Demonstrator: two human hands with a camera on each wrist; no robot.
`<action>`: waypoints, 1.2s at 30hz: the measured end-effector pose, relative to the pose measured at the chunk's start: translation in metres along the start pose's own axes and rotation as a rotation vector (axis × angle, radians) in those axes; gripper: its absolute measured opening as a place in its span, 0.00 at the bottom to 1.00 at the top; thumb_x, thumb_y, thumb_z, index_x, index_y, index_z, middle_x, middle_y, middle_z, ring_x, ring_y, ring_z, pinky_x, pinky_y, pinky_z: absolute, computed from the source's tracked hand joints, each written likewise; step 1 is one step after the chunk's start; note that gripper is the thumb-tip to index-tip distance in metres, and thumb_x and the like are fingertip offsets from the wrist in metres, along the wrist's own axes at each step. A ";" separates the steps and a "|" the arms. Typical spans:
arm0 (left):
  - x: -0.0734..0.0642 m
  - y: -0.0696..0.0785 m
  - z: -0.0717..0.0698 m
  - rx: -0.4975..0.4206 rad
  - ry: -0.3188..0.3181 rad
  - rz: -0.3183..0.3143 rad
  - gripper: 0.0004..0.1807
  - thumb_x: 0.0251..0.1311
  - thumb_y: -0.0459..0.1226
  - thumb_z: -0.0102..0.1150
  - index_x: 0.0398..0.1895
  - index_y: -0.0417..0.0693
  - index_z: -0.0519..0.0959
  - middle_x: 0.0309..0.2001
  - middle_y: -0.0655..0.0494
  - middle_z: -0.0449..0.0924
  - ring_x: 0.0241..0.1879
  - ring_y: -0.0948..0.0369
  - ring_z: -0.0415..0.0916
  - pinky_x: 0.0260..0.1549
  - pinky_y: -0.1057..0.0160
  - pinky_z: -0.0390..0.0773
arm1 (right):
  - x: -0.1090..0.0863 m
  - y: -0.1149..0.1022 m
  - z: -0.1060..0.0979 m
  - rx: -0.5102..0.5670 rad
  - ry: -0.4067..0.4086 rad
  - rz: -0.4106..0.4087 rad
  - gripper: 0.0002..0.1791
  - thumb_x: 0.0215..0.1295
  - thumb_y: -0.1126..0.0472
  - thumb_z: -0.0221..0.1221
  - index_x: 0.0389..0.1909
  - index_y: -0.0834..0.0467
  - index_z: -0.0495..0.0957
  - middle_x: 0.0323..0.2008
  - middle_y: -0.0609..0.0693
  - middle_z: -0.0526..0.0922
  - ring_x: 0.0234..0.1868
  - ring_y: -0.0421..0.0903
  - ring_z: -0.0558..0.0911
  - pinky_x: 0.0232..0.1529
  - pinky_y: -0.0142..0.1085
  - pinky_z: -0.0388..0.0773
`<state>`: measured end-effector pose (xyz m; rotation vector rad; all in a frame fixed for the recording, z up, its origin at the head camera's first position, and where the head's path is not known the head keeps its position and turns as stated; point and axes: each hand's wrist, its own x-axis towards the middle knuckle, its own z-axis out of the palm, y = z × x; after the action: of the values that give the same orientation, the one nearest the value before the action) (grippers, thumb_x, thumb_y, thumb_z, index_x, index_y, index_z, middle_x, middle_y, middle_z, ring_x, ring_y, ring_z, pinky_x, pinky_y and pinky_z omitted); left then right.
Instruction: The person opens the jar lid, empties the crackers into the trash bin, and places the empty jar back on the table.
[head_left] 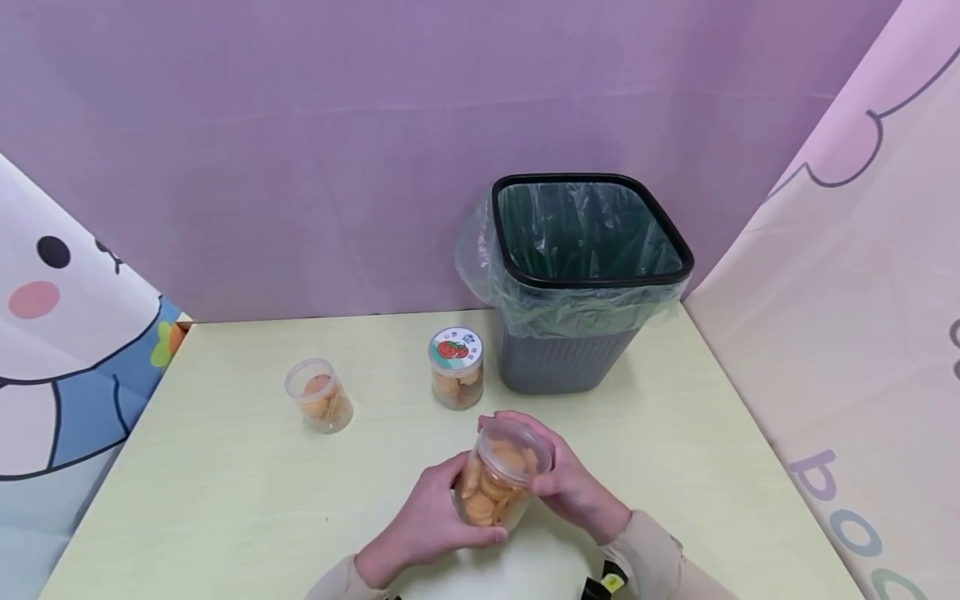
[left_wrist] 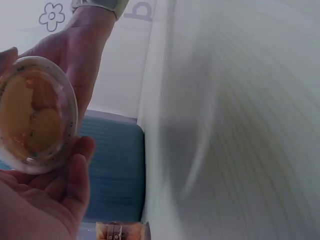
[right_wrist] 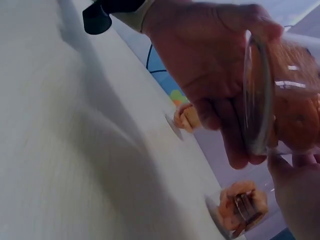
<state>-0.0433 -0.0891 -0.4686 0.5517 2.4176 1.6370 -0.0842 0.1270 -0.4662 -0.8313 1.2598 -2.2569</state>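
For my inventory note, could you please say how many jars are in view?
3: the held jar, between left hand and right hand; the picture-lidded jar, beside the bin; and the leftmost jar, on the table. Any behind the bin would be hidden.

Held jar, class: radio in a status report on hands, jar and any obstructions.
Left hand and right hand both gripping jar. Jar aloft, tilted, biscuits inside. Nothing seen blocking the hands; bin beyond.

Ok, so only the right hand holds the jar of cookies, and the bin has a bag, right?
Not only the right hand: the left hand grips the jar of cookies too, as the head view shows. The bin does have a bag.
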 end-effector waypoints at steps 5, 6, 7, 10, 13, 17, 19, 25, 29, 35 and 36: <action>-0.003 -0.001 -0.002 0.081 0.045 -0.026 0.44 0.37 0.54 0.81 0.61 0.55 0.75 0.48 0.68 0.80 0.46 0.66 0.78 0.48 0.58 0.77 | -0.002 0.004 -0.005 0.029 -0.009 0.044 0.47 0.62 0.49 0.67 0.76 0.58 0.55 0.74 0.57 0.62 0.73 0.54 0.61 0.70 0.44 0.59; -0.004 -0.001 -0.002 0.098 0.058 -0.030 0.44 0.37 0.54 0.81 0.61 0.53 0.75 0.49 0.68 0.80 0.47 0.66 0.77 0.48 0.58 0.77 | -0.003 0.005 -0.005 0.032 0.003 0.053 0.48 0.62 0.49 0.67 0.77 0.58 0.53 0.74 0.56 0.62 0.73 0.53 0.61 0.70 0.43 0.59; -0.004 -0.001 -0.003 0.111 0.072 -0.032 0.45 0.36 0.55 0.81 0.62 0.53 0.75 0.49 0.68 0.80 0.47 0.66 0.77 0.48 0.58 0.77 | -0.005 0.006 -0.006 0.036 0.018 0.060 0.48 0.63 0.50 0.67 0.77 0.58 0.52 0.74 0.55 0.62 0.72 0.52 0.62 0.70 0.43 0.59; -0.004 -0.001 -0.004 0.115 0.113 -0.038 0.46 0.37 0.54 0.81 0.63 0.52 0.74 0.50 0.67 0.80 0.48 0.65 0.78 0.48 0.57 0.77 | -0.009 0.009 -0.007 0.034 0.069 0.065 0.49 0.63 0.51 0.67 0.78 0.59 0.50 0.72 0.52 0.64 0.71 0.48 0.63 0.69 0.40 0.60; -0.003 -0.001 -0.005 0.110 0.174 -0.059 0.47 0.37 0.55 0.82 0.63 0.51 0.74 0.51 0.66 0.81 0.48 0.65 0.78 0.49 0.56 0.77 | -0.011 0.009 -0.004 0.006 0.140 0.042 0.48 0.64 0.57 0.65 0.77 0.64 0.48 0.71 0.50 0.66 0.70 0.45 0.64 0.68 0.38 0.61; -0.001 0.000 -0.003 0.111 0.262 -0.089 0.47 0.36 0.54 0.82 0.63 0.50 0.74 0.51 0.64 0.81 0.49 0.65 0.78 0.49 0.55 0.77 | -0.011 0.008 0.008 -0.059 0.267 0.001 0.46 0.62 0.67 0.64 0.75 0.70 0.48 0.72 0.53 0.64 0.70 0.43 0.65 0.68 0.36 0.62; 0.000 0.001 -0.001 0.107 0.296 -0.092 0.46 0.34 0.52 0.83 0.62 0.52 0.74 0.50 0.64 0.81 0.48 0.65 0.79 0.49 0.55 0.77 | -0.010 0.006 0.016 -0.087 0.329 -0.004 0.47 0.60 0.70 0.65 0.75 0.71 0.48 0.72 0.56 0.62 0.70 0.42 0.65 0.68 0.36 0.62; 0.001 0.004 0.006 0.176 0.338 -0.065 0.46 0.33 0.54 0.83 0.61 0.53 0.75 0.50 0.66 0.80 0.46 0.65 0.78 0.45 0.56 0.78 | -0.002 0.001 0.040 -0.164 0.542 0.041 0.49 0.56 0.68 0.68 0.74 0.69 0.51 0.70 0.61 0.65 0.65 0.42 0.70 0.64 0.33 0.66; 0.000 0.004 0.009 0.231 0.323 -0.055 0.47 0.34 0.57 0.82 0.61 0.51 0.74 0.49 0.64 0.80 0.45 0.64 0.78 0.43 0.58 0.79 | 0.003 -0.001 0.048 -0.186 0.652 0.081 0.45 0.56 0.68 0.68 0.72 0.68 0.57 0.68 0.61 0.67 0.63 0.44 0.72 0.61 0.32 0.68; 0.000 0.005 0.006 0.216 0.299 -0.054 0.48 0.33 0.54 0.83 0.62 0.50 0.74 0.50 0.62 0.80 0.46 0.63 0.78 0.44 0.57 0.79 | 0.002 -0.003 0.046 -0.157 0.639 0.103 0.42 0.56 0.72 0.65 0.71 0.68 0.58 0.67 0.61 0.68 0.63 0.45 0.71 0.62 0.33 0.69; 0.000 0.004 0.005 0.198 0.285 -0.052 0.48 0.33 0.53 0.83 0.62 0.50 0.74 0.51 0.63 0.80 0.47 0.64 0.78 0.45 0.56 0.79 | 0.001 -0.003 0.045 -0.151 0.616 0.103 0.43 0.56 0.72 0.66 0.72 0.68 0.57 0.67 0.60 0.68 0.64 0.46 0.71 0.62 0.33 0.69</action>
<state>-0.0405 -0.0831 -0.4668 0.2939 2.7939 1.5576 -0.0550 0.1005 -0.4448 -0.0913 1.7014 -2.4405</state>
